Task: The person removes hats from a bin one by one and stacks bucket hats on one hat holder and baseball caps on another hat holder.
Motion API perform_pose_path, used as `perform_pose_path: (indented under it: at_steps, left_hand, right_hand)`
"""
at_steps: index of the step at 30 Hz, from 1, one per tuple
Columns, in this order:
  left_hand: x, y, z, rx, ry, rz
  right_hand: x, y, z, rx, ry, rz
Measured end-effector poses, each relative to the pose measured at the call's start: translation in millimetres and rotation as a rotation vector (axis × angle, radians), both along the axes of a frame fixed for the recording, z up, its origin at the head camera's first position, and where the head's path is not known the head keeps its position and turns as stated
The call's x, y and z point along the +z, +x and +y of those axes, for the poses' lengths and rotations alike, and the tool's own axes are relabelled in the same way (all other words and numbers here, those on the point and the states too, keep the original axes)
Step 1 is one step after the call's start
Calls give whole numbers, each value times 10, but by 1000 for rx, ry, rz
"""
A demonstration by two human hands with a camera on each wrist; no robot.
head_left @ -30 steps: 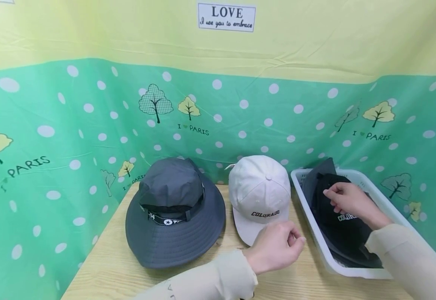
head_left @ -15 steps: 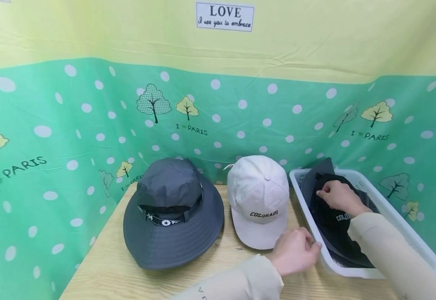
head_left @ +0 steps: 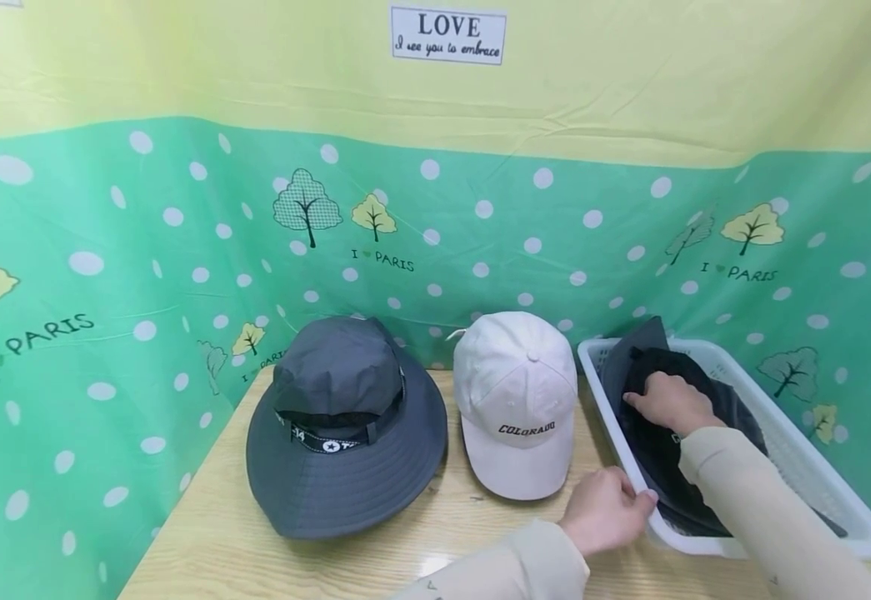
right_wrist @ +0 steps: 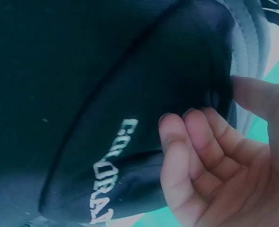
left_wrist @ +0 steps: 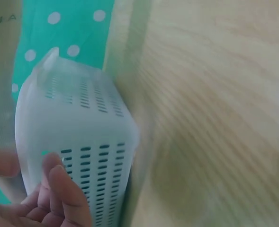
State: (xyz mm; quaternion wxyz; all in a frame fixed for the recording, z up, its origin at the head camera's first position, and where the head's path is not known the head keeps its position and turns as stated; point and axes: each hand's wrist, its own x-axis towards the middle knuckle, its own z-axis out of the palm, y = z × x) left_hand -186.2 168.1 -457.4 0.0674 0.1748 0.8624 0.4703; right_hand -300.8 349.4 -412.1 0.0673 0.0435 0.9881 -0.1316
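A white plastic basket (head_left: 825, 500) on the right holds dark hats. Its near left rim lies between the thumb and fingers of my left hand (head_left: 606, 510); the left wrist view shows those curled fingers (left_wrist: 70, 194) against the slotted outer wall. Inside the basket lies a black cap (right_wrist: 130, 85) with white lettering. My right hand (head_left: 675, 400) pinches its crown, thumb at the cloth's edge and bent fingers (right_wrist: 177, 156) on the lettered side. Beneath and behind the cap is a dark grey hat (head_left: 617, 367), partly hidden by the cap and right arm.
A dark grey bucket hat (head_left: 345, 492) with a wide brim stands on the left of the wooden table (head_left: 202, 533). Between it and the basket sits a white baseball cap (head_left: 518, 392) lettered COLORADO. A green and yellow patterned cloth (head_left: 480, 217) hangs behind.
My left hand has moved right, from in front of the white cap to the basket rim. My right hand has shifted slightly left and down onto the black cap, whose crown is now pinched.
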Motion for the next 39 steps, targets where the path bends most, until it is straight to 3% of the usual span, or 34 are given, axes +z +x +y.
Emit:
perform_pose_path:
  at_steps: [5,9,14,23,29,39]
  left_hand:
    - [-34,16,54,22,147,-63]
    - [-40,45,88,13,285,-188]
    - [-29,76,108,23,355,-299]
    - [-44,85,120,41,390,-286]
    - [-56,84,127,50,410,-299]
    - [-84,78,123,61,438,-311]
  right_hand:
    - [-36,34,13,-16,-30,14]
    - [-52,56,20,-15,-44,51]
    - [-16,77,45,-20,-48,117]
    - [241,283,134,-16,-115,268]
    - [410,402,226,-16,-104,352]
    - [690,614,348,-32,-100,409]
